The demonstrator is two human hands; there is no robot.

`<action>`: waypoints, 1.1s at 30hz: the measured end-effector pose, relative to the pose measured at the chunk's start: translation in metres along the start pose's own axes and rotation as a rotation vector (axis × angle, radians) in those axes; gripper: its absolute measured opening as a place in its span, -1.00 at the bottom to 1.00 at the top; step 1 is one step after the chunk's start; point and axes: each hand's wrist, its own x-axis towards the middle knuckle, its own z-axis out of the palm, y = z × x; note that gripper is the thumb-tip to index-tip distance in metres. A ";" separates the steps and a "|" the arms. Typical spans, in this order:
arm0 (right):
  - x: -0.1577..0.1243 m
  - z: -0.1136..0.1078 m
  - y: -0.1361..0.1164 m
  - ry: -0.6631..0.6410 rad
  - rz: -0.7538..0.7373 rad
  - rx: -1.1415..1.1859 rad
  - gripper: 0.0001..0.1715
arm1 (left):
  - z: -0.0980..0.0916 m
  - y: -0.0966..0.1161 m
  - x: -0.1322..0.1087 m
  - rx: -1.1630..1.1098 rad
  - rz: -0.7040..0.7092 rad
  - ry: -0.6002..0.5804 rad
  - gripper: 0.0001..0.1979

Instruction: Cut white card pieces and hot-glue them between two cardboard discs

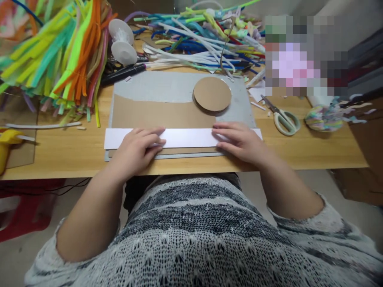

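Observation:
A long white strip (188, 138) lies crosswise over a brown cardboard sheet (161, 113), which rests on a grey mat (167, 85). My left hand (140, 145) lies on the left part of the strip, fingers spread and pointing right. On its right part rests my right hand (237, 139), fingers apart and pointing left. Neither hand grips anything; both touch the strip from above. Behind the strip, a round cardboard disc (212, 94) sits on the mat, close to the sheet's right end.
Bundled coloured pipe cleaners (72, 52) fill the back left, beside a white spool (122, 42) and a black marker (124, 75). More loose stems (194, 40) lie behind the mat. Scissors (283, 117) are at right, a yellow glue gun (7, 143) at far left.

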 end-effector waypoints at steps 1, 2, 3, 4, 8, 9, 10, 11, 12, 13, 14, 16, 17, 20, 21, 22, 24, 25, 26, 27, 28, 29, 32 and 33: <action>0.001 0.005 -0.002 -0.008 -0.013 -0.015 -0.59 | 0.000 0.000 0.000 -0.002 -0.002 0.003 -0.82; 0.003 0.010 -0.004 -0.011 -0.024 -0.023 -0.57 | 0.001 0.000 -0.001 -0.004 -0.004 0.005 -0.82; 0.006 0.014 -0.007 -0.015 -0.034 -0.025 -0.55 | 0.001 0.000 -0.001 -0.006 -0.005 0.008 -0.82; 0.009 0.018 -0.010 -0.018 -0.043 -0.023 -0.53 | 0.001 0.000 -0.001 -0.006 -0.006 0.009 -0.82; 0.020 0.030 -0.022 -0.016 -0.083 -0.013 -0.55 | 0.001 -0.001 -0.002 -0.003 -0.004 0.002 -0.82; 0.021 0.032 -0.023 -0.009 -0.088 -0.013 -0.58 | 0.001 -0.001 -0.002 -0.003 -0.002 0.001 -0.82; 0.022 0.033 -0.023 -0.001 -0.092 -0.014 -0.61 | 0.001 -0.001 -0.002 -0.003 0.001 0.002 -0.82; 0.022 0.034 -0.023 0.007 -0.094 -0.015 -0.63 | 0.001 -0.001 -0.002 -0.002 0.004 0.003 -0.82; 0.022 0.035 -0.022 0.012 -0.096 -0.015 -0.64 | 0.001 -0.001 -0.002 0.001 0.008 0.003 -0.82; 0.021 0.036 -0.020 0.013 -0.099 -0.013 -0.64 | 0.002 -0.002 -0.002 0.004 0.011 0.005 -0.82; 0.021 0.036 -0.019 0.013 -0.103 -0.008 -0.65 | 0.002 -0.002 -0.002 0.007 0.013 0.007 -0.82; 0.021 0.036 -0.017 0.007 -0.111 0.006 -0.65 | 0.002 -0.001 -0.002 0.011 0.016 0.008 -0.81; 0.021 0.036 -0.016 0.004 -0.113 0.015 -0.65 | 0.001 -0.001 -0.002 0.013 0.017 0.007 -0.81; 0.022 0.035 -0.014 -0.005 -0.111 0.047 -0.64 | 0.000 0.000 -0.002 0.023 0.019 -0.003 -0.81; 0.023 0.035 -0.014 -0.008 -0.109 0.055 -0.64 | 0.000 0.001 -0.002 0.026 0.020 -0.004 -0.81; 0.023 0.035 -0.013 -0.010 -0.107 0.062 -0.64 | 0.000 0.001 -0.003 0.027 0.021 -0.003 -0.81; 0.024 0.035 -0.013 -0.017 -0.100 0.070 -0.65 | 0.000 0.001 -0.003 0.029 0.021 0.001 -0.81; 0.025 0.035 -0.012 -0.021 -0.095 0.071 -0.65 | 0.000 0.001 -0.003 0.029 0.021 0.002 -0.81; 0.026 0.035 -0.012 -0.025 -0.093 0.071 -0.65 | 0.000 0.001 -0.003 0.029 0.022 0.002 -0.81; 0.026 0.034 -0.012 -0.029 -0.094 0.068 -0.65 | 0.000 0.001 -0.003 0.029 0.021 0.000 -0.81; 0.027 0.034 -0.012 -0.033 -0.098 0.063 -0.65 | 0.000 0.001 -0.002 0.028 0.019 -0.003 -0.81; 0.027 0.034 -0.012 -0.037 -0.104 0.056 -0.65 | 0.000 0.001 -0.002 0.026 0.018 -0.005 -0.81; 0.028 0.033 -0.012 -0.045 -0.117 0.032 -0.65 | 0.000 0.001 -0.002 0.013 0.011 -0.006 -0.80; 0.028 0.033 -0.011 -0.045 -0.120 0.025 -0.65 | 0.000 0.001 -0.002 0.013 0.011 -0.005 -0.80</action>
